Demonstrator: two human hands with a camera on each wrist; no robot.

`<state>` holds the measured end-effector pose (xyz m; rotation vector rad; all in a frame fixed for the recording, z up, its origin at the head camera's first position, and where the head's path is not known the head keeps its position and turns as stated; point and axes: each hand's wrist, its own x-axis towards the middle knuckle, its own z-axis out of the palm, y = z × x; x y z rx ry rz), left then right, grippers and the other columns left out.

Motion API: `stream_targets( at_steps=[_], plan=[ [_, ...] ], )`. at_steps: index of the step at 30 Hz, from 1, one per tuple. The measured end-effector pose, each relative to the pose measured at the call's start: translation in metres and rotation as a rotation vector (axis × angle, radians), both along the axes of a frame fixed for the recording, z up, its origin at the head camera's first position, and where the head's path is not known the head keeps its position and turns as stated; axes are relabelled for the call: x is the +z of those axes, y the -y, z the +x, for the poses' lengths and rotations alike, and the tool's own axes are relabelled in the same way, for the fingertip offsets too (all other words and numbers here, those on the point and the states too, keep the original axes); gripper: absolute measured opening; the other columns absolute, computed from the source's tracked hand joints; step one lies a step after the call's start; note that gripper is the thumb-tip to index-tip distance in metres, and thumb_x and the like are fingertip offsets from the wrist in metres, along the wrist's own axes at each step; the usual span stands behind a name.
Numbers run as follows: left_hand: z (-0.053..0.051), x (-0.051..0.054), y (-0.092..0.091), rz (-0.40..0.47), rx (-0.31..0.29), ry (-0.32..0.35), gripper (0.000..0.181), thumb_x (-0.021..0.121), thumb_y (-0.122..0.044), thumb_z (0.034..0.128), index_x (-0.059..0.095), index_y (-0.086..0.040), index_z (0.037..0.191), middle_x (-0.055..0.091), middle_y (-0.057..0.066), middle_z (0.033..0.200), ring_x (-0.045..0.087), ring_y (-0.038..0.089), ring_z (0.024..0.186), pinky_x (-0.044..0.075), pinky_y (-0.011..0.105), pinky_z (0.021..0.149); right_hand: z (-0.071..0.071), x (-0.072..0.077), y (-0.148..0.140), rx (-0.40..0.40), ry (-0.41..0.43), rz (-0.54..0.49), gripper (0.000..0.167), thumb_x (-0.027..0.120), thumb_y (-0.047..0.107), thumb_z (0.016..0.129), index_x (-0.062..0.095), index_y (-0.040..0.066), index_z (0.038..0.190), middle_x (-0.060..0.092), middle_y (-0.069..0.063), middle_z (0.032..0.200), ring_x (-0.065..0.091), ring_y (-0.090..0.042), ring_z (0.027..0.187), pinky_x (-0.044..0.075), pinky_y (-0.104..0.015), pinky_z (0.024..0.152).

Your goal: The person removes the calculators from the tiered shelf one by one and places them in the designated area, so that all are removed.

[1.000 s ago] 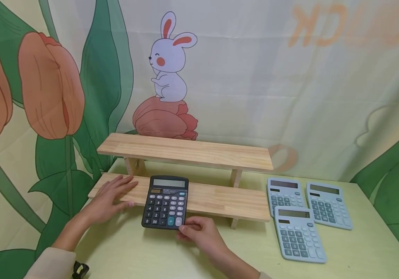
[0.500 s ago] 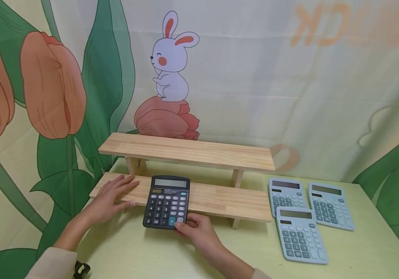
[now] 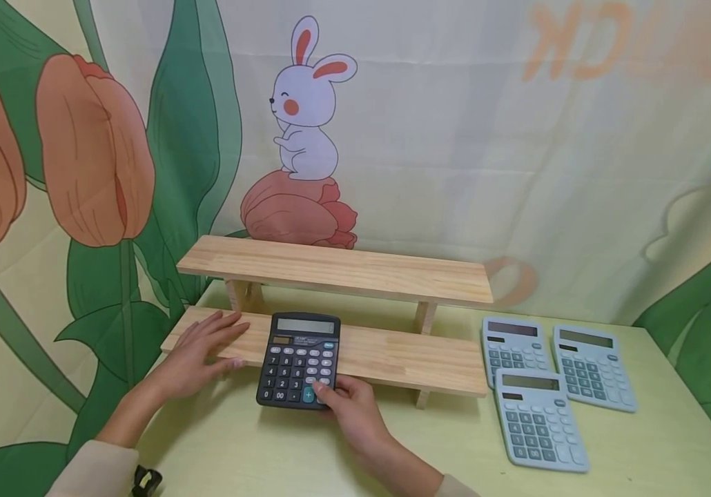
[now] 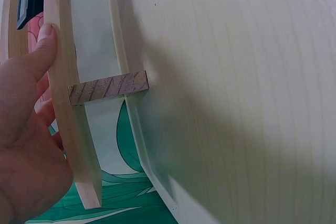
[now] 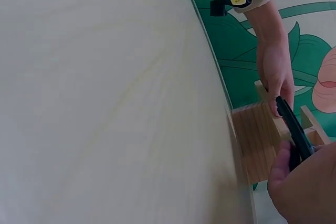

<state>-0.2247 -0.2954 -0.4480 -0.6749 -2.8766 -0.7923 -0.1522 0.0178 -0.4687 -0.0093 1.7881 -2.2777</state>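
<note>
In the head view, a black calculator faces up at the lower step of a two-tier wooden shelf, its bottom end overlapping the step's front edge. My right hand pinches its lower right corner, thumb on the keys and fingers behind. The right wrist view catches this calculator edge-on, tilted; whether it touches the step cannot be told. My left hand rests on the left end of the lower step, fingers stretched over the top. In the left wrist view its thumb lies at the board's front edge.
Three light blue calculators lie right of the shelf: a front one, a back left one and a back right one. The upper step runs behind. A printed cloth hangs behind the pale table.
My right thumb has slid up and left from the calculator's bottom corner onto its lower keys. The left hand stays on the step. The view has shifted slightly.
</note>
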Motion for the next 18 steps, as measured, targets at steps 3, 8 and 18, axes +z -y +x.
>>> stream_targets(
  at_steps=[3,8,18],
  plan=[
    [0.001,0.0,0.0,0.001,0.002,0.001,0.071,0.075,-0.043,0.0982,0.052,-0.011,0.158,0.035,0.018,0.169,0.017,0.049,0.158,0.007,0.074,0.122,0.0,0.0,-0.001,0.014,0.003,-0.015,0.035,0.07,0.011,0.102,0.065,-0.01,0.13,0.076,-0.019,0.122,0.075,-0.02,0.105,0.061,-0.037,0.093],
    [0.0,0.001,0.0,-0.007,0.011,0.008,0.072,0.075,-0.044,0.0982,0.052,-0.011,0.158,0.035,0.019,0.169,0.017,0.048,0.158,0.007,0.074,0.122,0.002,0.008,-0.011,0.071,-0.008,0.01,0.034,0.07,0.01,0.102,0.066,-0.007,0.131,0.076,-0.017,0.12,0.075,-0.021,0.105,0.061,-0.035,0.092],
    [0.001,0.002,-0.001,0.007,-0.013,-0.01,0.07,0.076,-0.039,0.0984,0.052,-0.01,0.157,0.036,0.02,0.169,0.018,0.049,0.158,0.009,0.075,0.121,0.005,0.047,-0.071,0.167,-0.101,0.121,0.04,0.071,0.016,0.103,0.065,-0.007,0.135,0.075,-0.018,0.124,0.075,-0.021,0.108,0.059,-0.03,0.095]
  ],
)
